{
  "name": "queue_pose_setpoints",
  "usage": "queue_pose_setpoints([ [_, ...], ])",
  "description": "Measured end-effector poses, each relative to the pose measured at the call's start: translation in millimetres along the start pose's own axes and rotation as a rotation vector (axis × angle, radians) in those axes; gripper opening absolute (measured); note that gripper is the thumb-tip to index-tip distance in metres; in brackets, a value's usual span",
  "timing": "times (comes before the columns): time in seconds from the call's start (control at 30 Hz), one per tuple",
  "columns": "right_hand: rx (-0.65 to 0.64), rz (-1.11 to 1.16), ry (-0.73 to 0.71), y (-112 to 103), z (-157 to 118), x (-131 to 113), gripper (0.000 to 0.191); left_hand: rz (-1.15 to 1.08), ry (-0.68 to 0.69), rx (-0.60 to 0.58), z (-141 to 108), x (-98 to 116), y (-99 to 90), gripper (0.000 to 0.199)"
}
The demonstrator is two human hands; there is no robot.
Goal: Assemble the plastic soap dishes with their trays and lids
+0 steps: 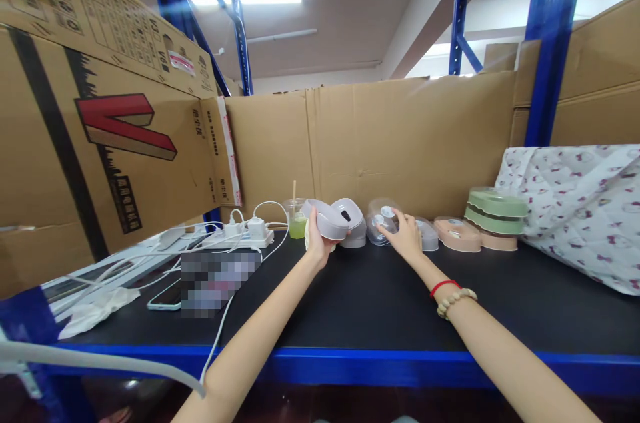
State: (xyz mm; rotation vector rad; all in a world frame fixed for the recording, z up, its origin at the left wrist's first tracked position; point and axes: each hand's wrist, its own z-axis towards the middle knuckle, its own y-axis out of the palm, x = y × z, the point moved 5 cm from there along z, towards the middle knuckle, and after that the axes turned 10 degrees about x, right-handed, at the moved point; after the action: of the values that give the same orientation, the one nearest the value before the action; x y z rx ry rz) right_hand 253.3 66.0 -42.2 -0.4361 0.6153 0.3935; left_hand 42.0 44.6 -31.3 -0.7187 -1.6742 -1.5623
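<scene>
My left hand point(320, 243) is closed around a grey plastic box point(327, 219) with rounded ends, held tilted above the black tabletop. Just right of it, another grey box point(347, 215) leans on a grey piece point(354, 237) on the table. My right hand point(404, 236) has its thumb and fingers on a clear plastic lid point(377, 213) bearing round pale stickers. More than one clear lid seems to overlap there. Behind my right fingers stands a further grey box point(427, 233), partly covered by the hand.
Pink boxes point(457, 235) and stacked green boxes point(497, 209) stand at right, beside a patterned white cloth point(580, 209). At left are a cup of green drink point(297, 226), a power strip point(240, 236), loose white cables and a phone point(165, 296). Cardboard point(400, 143) walls the back.
</scene>
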Motion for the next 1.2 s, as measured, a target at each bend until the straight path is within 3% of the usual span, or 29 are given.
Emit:
queue_pose_setpoints([
  [0.1, -0.075, -0.096, -0.083, 14.6, -2.7, 9.8, 0.039, 0.008, -0.022, -0.002, -2.4, -2.3, 1.1, 0.057],
  [0.23, -0.112, -0.126, -0.059, 22.6, -4.3, 11.1, 0.037, 0.039, -0.078, 0.003, -5.1, -7.6, 2.3, 0.060],
  [0.33, -0.059, -0.060, -0.038, 11.7, -2.9, -0.8, 0.041, 0.050, -0.079, 0.017, -4.9, -8.5, 2.0, 0.057],
  [0.43, -0.061, 0.147, -0.125, -0.6, -5.2, -28.8, 0.048, 0.005, -0.025, 0.043, -4.5, -5.7, 2.1, 0.048],
  [0.6, -0.406, 0.571, -0.243, 12.6, -37.3, -79.1, 0.057, -0.014, 0.057, 0.016, -7.0, -2.7, 6.6, 0.034],
  [0.7, -0.519, 0.663, -0.172, 24.6, -56.1, -88.8, 0.064, 0.029, 0.135, -0.009, -6.5, -0.3, 7.3, 0.032],
  [0.87, -0.471, 0.730, -0.026, 24.5, -59.2, -87.2, 0.063, 0.090, 0.122, -0.058, -1.6, -1.6, 7.6, 0.037],
  [1.07, -0.420, 0.843, 0.162, 18.4, -49.1, -88.3, 0.055, -0.082, 0.119, -0.040, -4.5, 8.4, 10.9, 0.041],
  [1.2, -0.293, 0.882, 0.237, 9.7, -36.8, -82.6, 0.056, -0.143, 0.041, 0.004, -3.4, 14.4, 9.8, 0.050],
])
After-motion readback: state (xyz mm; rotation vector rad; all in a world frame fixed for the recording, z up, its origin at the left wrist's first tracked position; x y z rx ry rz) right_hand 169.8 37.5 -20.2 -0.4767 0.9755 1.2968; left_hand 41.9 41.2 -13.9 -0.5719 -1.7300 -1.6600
